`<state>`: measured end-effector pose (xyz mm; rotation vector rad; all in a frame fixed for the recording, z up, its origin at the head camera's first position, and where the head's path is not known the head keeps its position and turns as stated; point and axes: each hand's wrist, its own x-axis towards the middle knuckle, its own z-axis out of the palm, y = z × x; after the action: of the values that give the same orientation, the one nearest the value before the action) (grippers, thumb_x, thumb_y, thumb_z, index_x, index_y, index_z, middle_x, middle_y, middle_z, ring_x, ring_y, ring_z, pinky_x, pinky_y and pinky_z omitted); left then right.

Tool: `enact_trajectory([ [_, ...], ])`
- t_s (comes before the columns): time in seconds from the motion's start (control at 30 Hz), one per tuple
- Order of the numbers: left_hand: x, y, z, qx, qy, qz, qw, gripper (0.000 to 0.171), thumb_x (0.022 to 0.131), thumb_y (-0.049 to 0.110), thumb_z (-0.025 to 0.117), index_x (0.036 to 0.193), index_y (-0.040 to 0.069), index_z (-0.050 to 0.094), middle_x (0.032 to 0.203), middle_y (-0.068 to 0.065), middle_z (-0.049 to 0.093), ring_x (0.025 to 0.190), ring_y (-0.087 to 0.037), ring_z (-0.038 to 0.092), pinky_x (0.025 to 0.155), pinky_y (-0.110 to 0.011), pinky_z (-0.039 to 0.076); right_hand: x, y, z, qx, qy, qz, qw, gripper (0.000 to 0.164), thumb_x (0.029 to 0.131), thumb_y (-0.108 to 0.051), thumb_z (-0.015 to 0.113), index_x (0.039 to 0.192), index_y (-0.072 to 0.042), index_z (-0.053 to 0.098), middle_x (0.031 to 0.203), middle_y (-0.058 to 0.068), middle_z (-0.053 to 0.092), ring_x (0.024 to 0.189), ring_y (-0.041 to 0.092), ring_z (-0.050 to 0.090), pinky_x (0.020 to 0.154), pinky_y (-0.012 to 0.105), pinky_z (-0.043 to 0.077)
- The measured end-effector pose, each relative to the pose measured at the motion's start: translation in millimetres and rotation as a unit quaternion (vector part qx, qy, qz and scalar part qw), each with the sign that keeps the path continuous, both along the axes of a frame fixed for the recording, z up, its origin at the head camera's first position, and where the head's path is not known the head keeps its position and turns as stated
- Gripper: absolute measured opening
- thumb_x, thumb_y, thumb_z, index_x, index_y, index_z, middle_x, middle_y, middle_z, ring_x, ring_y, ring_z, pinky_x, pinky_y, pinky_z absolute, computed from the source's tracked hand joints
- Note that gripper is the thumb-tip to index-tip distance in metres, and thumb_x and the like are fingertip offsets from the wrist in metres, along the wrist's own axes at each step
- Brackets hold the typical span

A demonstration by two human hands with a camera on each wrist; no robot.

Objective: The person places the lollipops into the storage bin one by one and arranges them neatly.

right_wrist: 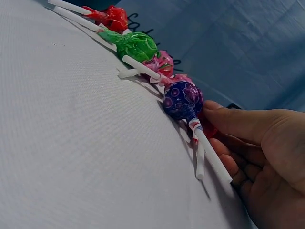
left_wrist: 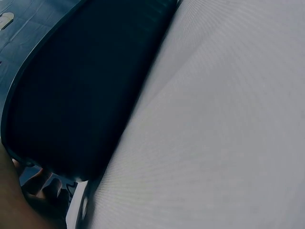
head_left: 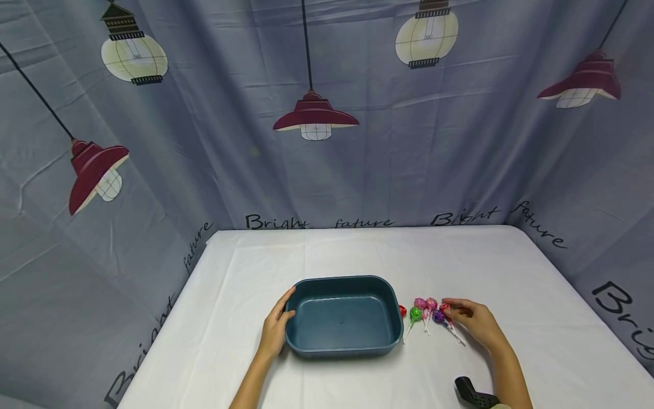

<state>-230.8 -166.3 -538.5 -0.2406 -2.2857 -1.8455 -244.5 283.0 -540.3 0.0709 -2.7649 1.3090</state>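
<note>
A dark teal plastic basin [head_left: 341, 321] stands on the table, its inside bare. My left hand [head_left: 273, 332] grips its left side, thumb over the rim and fingers along the outer wall. To the right of the basin lie several wrapped lollipops. My right hand [head_left: 477, 324] pinches the red lollipop [right_wrist: 209, 125] at the right end, which is partly hidden behind a purple lollipop [right_wrist: 183, 101]. Left of these are two pink lollipops [head_left: 431, 304], a green lollipop [head_left: 415, 314] and another red lollipop [head_left: 402, 311] close beside the basin's right wall.
A white cloth [head_left: 409, 255] covers the table. Behind it hangs a grey-blue curtain [head_left: 357, 170] printed with lamps and lettering. A black wrist-worn device [head_left: 475, 393] shows at my right forearm.
</note>
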Motion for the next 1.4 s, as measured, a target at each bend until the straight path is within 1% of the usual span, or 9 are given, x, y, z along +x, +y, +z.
enact_trajectory([
  [0.27, 1.0, -1.0, -0.5, 0.001, -0.015, 0.006, 0.9999, 0.049, 0.091, 0.003, 0.044, 0.136, 0.023, 0.047, 0.141, 0.007, 0.04, 0.132, -0.009, 0.03, 0.101, -0.012, 0.022, -1.4, -0.9, -0.9, 0.011, -0.002, -0.005, 1.0, 0.037, 0.088, -0.026, 0.062, 0.115, -0.001, 0.063, 0.102, 0.013, 0.065, 0.079, 0.013, 0.056, 0.066, 0.025, 0.046],
  [0.47, 0.9, -2.0, -1.3, 0.005, -0.002, -0.004, 1.0, 0.049, 0.092, 0.002, 0.043, 0.137, 0.021, 0.046, 0.143, 0.002, 0.039, 0.133, -0.013, 0.029, 0.101, -0.011, 0.023, -1.4, -0.5, 0.3, 0.017, 0.003, -0.014, 1.0, 0.038, 0.088, -0.029, 0.062, 0.114, -0.002, 0.064, 0.103, 0.013, 0.066, 0.079, 0.012, 0.057, 0.066, 0.024, 0.046],
  [0.63, 0.8, -1.7, -1.7, 0.006, 0.002, -0.001, 1.0, 0.049, 0.091, 0.002, 0.043, 0.137, 0.021, 0.046, 0.142, 0.003, 0.04, 0.132, -0.011, 0.029, 0.102, -0.012, 0.022, 0.1, 0.0, 4.1, 0.016, 0.003, -0.018, 1.0, 0.038, 0.087, -0.029, 0.063, 0.114, -0.002, 0.064, 0.103, 0.013, 0.066, 0.081, 0.013, 0.059, 0.068, 0.024, 0.047],
  [0.83, -0.2, -1.1, -2.2, 0.003, 0.006, -0.003, 1.0, 0.049, 0.092, 0.002, 0.042, 0.137, 0.02, 0.046, 0.143, 0.0, 0.039, 0.133, -0.015, 0.029, 0.102, -0.012, 0.022, 2.6, 4.7, 6.1, 0.019, -0.004, -0.025, 1.0, 0.041, 0.087, -0.032, 0.062, 0.116, -0.002, 0.064, 0.105, 0.015, 0.066, 0.085, 0.016, 0.061, 0.08, 0.042, 0.046],
  [0.97, 2.0, 0.1, 4.3, 0.0, 0.01, -0.009, 0.9999, 0.048, 0.092, 0.0, 0.042, 0.138, 0.014, 0.044, 0.143, -0.006, 0.038, 0.133, -0.023, 0.028, 0.101, -0.011, 0.022, 6.5, 9.2, 9.5, 0.017, -0.01, -0.032, 0.999, 0.042, 0.088, -0.033, 0.062, 0.116, -0.002, 0.063, 0.106, 0.017, 0.065, 0.086, 0.017, 0.061, 0.083, 0.049, 0.043],
  [1.07, 7.2, 2.2, 15.6, 0.0, 0.01, -0.013, 0.9999, 0.048, 0.091, -0.003, 0.042, 0.138, 0.007, 0.043, 0.143, -0.01, 0.038, 0.133, -0.027, 0.028, 0.1, -0.011, 0.023, 9.1, 10.7, 15.2, 0.015, -0.007, -0.031, 0.999, 0.043, 0.088, -0.035, 0.061, 0.117, -0.003, 0.063, 0.106, 0.016, 0.065, 0.085, 0.012, 0.062, 0.083, 0.043, 0.043],
  [1.17, 12.4, 4.7, 26.1, 0.003, -0.003, -0.014, 0.9999, 0.047, 0.091, -0.005, 0.041, 0.137, 0.003, 0.043, 0.142, -0.012, 0.038, 0.133, -0.026, 0.028, 0.1, -0.011, 0.023, 11.1, 10.0, 22.2, 0.001, 0.005, -0.019, 1.0, 0.042, 0.088, -0.033, 0.06, 0.119, -0.004, 0.062, 0.104, 0.013, 0.067, 0.082, 0.004, 0.061, 0.077, 0.026, 0.044],
  [1.27, 14.6, 6.5, 30.8, 0.009, -0.019, -0.012, 0.9997, 0.048, 0.091, -0.005, 0.041, 0.138, 0.004, 0.042, 0.143, -0.009, 0.037, 0.133, -0.021, 0.028, 0.099, -0.01, 0.023, 12.1, 6.2, 29.2, -0.032, 0.028, 0.002, 0.999, 0.041, 0.089, -0.029, 0.06, 0.12, -0.003, 0.061, 0.103, 0.013, 0.067, 0.082, 0.0, 0.061, 0.072, 0.012, 0.042],
  [1.4, 14.4, 7.7, 31.7, 0.021, -0.024, -0.012, 0.9994, 0.048, 0.09, -0.006, 0.04, 0.138, 0.003, 0.042, 0.143, -0.009, 0.037, 0.134, -0.021, 0.027, 0.1, -0.01, 0.023, 11.7, -5.4, 39.5, -0.085, 0.053, 0.028, 0.995, 0.039, 0.089, -0.023, 0.06, 0.12, 0.0, 0.059, 0.103, 0.014, 0.067, 0.085, 0.004, 0.063, 0.072, 0.01, 0.045],
])
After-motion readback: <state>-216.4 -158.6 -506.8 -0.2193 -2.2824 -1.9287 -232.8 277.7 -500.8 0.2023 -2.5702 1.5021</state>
